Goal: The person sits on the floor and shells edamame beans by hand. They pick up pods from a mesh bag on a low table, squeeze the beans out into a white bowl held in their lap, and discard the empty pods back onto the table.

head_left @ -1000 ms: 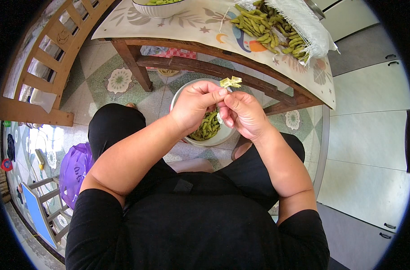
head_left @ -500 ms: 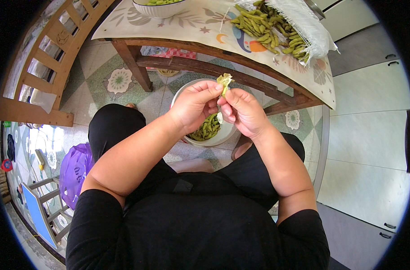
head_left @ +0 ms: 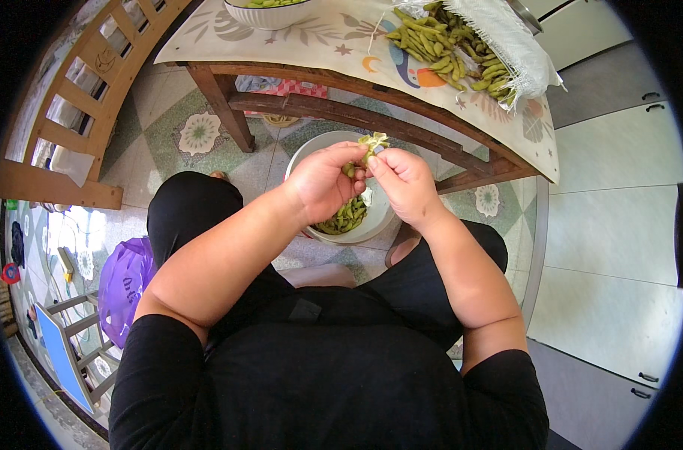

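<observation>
Over a white bucket [head_left: 381, 220] my two hands meet, both closed on a split, yellow-green edamame pod [head_left: 374, 139]. My left hand [head_left: 320, 184] pinches it between thumb and forefinger, and something small and green shows among its curled fingers. From the other side, my right hand [head_left: 405, 184] presses its thumb and fingers to the pod; its curled fingers are partly hidden. Inside the bucket, green pods [head_left: 345, 216] lie heaped. More edamame pods [head_left: 450, 49] spill from a white woven sack [head_left: 510, 45] on the table. A white ribbed bowl [head_left: 266, 16] of green beans stands at the table's far left.
The wooden table [head_left: 319, 52], covered with a printed cloth, crosses the far side. A slatted wooden frame [head_left: 64, 142] stands at left, above a purple bag [head_left: 124, 289] and a blue-topped stool [head_left: 62, 356]. Pale cabinets [head_left: 611, 247] line the right.
Both hands have dropped slightly toward me with the pod. My right hand has turned, its thumb now against the pod, and a green bit shows in my left fingers.
</observation>
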The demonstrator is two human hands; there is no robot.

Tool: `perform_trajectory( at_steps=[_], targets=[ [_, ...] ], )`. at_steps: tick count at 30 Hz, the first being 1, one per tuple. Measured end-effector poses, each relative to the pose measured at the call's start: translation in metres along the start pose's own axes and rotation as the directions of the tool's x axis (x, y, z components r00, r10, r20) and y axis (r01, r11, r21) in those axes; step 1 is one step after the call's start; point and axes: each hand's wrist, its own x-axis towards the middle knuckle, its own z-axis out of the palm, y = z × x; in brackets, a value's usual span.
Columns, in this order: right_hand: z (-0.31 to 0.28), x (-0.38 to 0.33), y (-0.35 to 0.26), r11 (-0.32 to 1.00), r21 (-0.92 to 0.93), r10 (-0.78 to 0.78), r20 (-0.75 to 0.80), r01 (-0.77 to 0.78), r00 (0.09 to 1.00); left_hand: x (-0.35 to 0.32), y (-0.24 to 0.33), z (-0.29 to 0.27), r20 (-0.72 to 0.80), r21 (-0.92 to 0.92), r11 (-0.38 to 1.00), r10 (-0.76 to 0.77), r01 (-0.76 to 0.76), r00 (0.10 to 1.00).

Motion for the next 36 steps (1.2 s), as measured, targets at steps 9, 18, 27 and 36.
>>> perform_trajectory(
  at_steps=[9, 18, 27, 36],
  targets=[
    [0.001, 0.001, 0.001, 0.973, -0.227, 0.015, -0.146, -0.048, 0.989, -0.001, -0.002, 0.005, -0.036, -0.072, 0.997, 0.018, -0.021, 0.999],
    [-0.001, 0.002, -0.009, 0.979, -0.184, 0.067, -0.134, -0.091, 0.989, -0.002, 0.0, 0.006, -0.056, 0.039, 0.999, 0.031, -0.029, 0.998],
    [-0.016, 0.004, -0.011, 0.98, -0.159, 0.082, -0.244, -0.123, 0.966, 0.001, 0.005, 0.0, -0.292, -0.03, 0.999, 0.015, -0.025, 0.956],
    [-0.074, 0.066, -0.047, 0.874, -0.485, -0.19, -0.409, -0.036, 0.892, 0.001, 0.016, 0.01, -0.32, 0.069, 0.995, 0.085, -0.066, 0.944]
  ],
)
